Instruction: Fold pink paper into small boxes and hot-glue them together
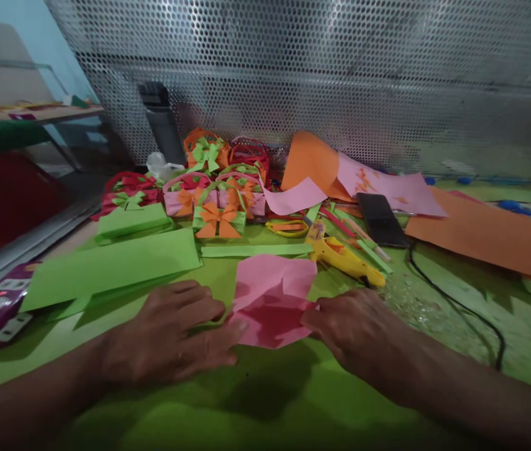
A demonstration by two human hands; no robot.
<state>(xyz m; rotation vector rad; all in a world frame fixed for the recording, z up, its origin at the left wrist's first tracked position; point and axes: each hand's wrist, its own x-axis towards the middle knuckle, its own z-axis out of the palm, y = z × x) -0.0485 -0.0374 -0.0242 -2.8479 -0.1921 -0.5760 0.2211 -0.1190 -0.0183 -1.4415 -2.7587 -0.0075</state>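
Note:
A folded pink paper [274, 282] stands between my hands, its front part opened like a pocket with a darker pink inside. My left hand [175, 332] is at its left edge, with the index finger over the paper and the thumb lower down, the other fingers loosely bent. My right hand [354, 332] pinches the right edge between thumb and fingers. Just behind the paper lie a light green strip [256, 250] and a yellow glue gun [347, 258]. A shadow falls on the green surface [190, 413] below the paper.
Small paper baskets with bows [218, 219] crowd the back, near a dark bottle [164, 125]. Folded green sheets [115, 266] and a purple power strip [2, 307] lie left. To the right are yellow scissors [288, 227], a phone [380, 219], orange paper [491, 232] and a black cable [462, 307].

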